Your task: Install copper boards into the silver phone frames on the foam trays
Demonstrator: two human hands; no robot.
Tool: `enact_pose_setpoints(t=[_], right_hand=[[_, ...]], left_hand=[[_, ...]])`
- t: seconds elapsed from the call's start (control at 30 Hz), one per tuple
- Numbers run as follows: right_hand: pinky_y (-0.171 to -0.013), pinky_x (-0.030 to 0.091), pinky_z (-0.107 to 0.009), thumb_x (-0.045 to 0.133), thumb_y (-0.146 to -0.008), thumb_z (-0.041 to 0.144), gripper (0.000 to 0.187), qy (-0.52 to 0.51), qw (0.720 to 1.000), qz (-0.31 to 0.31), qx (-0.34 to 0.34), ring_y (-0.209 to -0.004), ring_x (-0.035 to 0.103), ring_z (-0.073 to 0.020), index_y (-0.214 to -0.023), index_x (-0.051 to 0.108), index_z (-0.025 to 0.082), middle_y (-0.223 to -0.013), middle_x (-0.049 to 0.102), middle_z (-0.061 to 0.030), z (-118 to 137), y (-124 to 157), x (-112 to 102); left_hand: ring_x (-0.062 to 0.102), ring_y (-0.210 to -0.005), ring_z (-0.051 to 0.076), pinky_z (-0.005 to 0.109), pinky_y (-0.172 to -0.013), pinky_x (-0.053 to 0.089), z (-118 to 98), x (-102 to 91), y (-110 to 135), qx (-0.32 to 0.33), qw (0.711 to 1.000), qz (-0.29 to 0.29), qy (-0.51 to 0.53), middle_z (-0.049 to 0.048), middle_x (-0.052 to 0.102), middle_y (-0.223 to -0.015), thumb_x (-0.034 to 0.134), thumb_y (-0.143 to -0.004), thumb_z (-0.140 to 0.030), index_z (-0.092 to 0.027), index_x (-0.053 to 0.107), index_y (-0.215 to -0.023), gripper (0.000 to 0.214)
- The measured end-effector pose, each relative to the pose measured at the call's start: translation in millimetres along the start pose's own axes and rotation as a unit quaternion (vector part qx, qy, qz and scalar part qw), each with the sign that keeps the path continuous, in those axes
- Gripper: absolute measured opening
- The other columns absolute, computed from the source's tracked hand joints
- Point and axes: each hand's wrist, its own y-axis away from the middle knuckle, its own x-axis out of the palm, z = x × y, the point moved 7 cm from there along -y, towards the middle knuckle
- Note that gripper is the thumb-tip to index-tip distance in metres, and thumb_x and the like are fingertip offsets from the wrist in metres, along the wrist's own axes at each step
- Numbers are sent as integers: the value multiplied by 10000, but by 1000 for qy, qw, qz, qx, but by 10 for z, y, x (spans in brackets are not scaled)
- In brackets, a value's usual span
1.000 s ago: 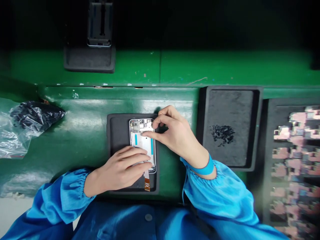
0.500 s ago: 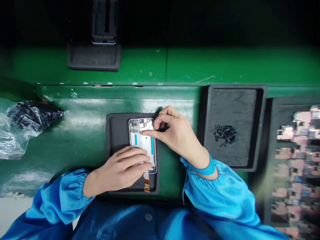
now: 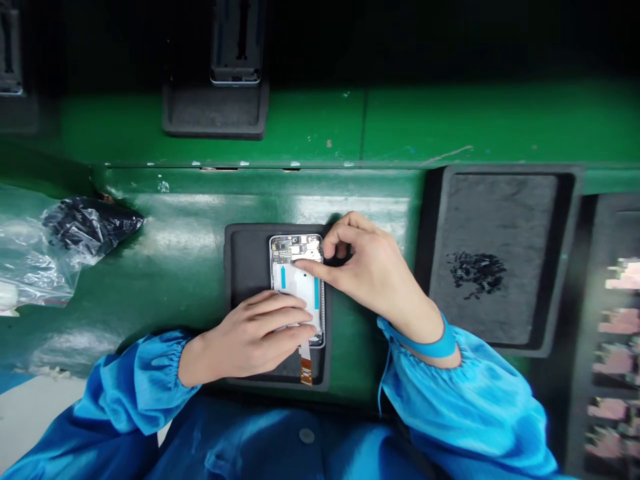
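Note:
An opened phone frame point(image 3: 294, 283) lies on a black foam tray point(image 3: 245, 263), its inside facing up. Along its top sits a circuit board point(image 3: 284, 248), and blue strips mark the white panel below. My left hand point(image 3: 253, 335) rests over the lower half with its fingers stretched out; its thumb is hidden. A flex cable point(image 3: 306, 371) with an orange-brown end sticks out below that hand. At the upper right corner, my right hand point(image 3: 357, 257) is closed on the frame, its thumb by the board's lower edge and its curled fingers against the side.
To the right is a black tray point(image 3: 525, 267) with a heap of small dark pieces point(image 3: 477, 273). Pinkish parts point(image 3: 610, 360) fill a rack at the far right. Clear plastic bags point(image 3: 93, 227) lie left. Another phone frame point(image 3: 235, 70) sits on a tray at the back.
The whole view has shifted, so most things appear farther right. Both hands keep nearly the same places on the phone frame.

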Motion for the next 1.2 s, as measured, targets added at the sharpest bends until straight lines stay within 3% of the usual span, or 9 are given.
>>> enact_pose_setpoints(t=[0.37,0.57,0.7,1.2], right_hand=[[-597,481,-316,915,-763,390,380,13,999,-10,-47,-626,524,-126,-709,588,204,-818,556,-1,14,23,-11],[-661,508,-329,844,-856,353,252,29,989,-45,-138,-771,575,-168,-1010,726,192,-911,568,-37,186,97,-34],[-629,493,-322,763,-925,299,160,40,980,-30,-190,-745,545,-164,-1046,779,196,-844,538,-33,297,118,20],[-700,512,-371,735,-949,288,163,29,984,3,-176,-796,590,-200,-1043,814,181,-850,619,-62,238,95,49]], left_hand=[[713,-1178,205,349,-1091,553,10,0,5,-12,1000,6,-12,54,802,-1126,544,-1029,-104,-130,720,-1129,204],[708,-1173,221,365,-1089,549,19,16,22,-8,1000,2,-6,66,796,-1125,591,-1011,-105,-117,715,-1131,173],[699,-1189,223,363,-1100,541,23,23,32,-10,1000,6,-3,75,791,-1125,590,-1006,-93,-115,717,-1136,182],[691,-1196,226,363,-1121,517,38,31,19,-21,1000,16,12,75,788,-1114,577,-1012,-87,-108,715,-1143,190]])
